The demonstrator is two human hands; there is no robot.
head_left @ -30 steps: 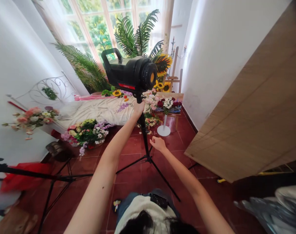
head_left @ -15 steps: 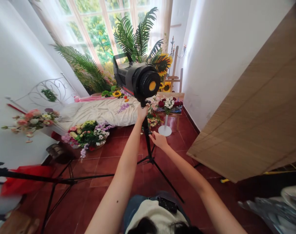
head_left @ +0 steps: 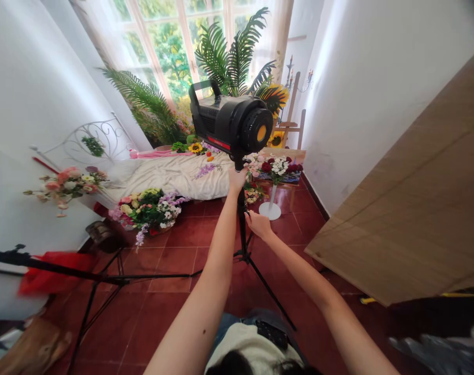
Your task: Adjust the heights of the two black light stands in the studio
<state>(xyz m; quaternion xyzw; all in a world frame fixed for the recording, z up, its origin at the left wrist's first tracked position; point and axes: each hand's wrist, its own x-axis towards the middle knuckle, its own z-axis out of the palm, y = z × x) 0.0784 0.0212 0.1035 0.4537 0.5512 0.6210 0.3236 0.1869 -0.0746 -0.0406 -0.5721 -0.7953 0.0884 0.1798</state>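
A black studio light (head_left: 229, 122) with a yellow round front and a top handle sits on a black light stand (head_left: 242, 229). Just beneath the lamp, my left hand (head_left: 237, 179) is wrapped round the upper pole of the stand. Lower down, my right hand (head_left: 258, 224) has its fingers closed at a knob or clamp on the pole's right side; the small part is mostly covered by the fingers. The stand's legs are spread on the red tiled floor (head_left: 174, 265).
A bed with cream sheets (head_left: 174, 174) lies behind, with a flower basket (head_left: 149, 211) before it. White flower stand (head_left: 270, 210) right of the pole; wooden panel (head_left: 409, 208) at right. Another black tripod (head_left: 120, 280) stretches a leg from the left.
The whole view has shifted, so the scene lies further right. The lamp has turned slightly and shows more of its side. Both hands keep their places on the stand.
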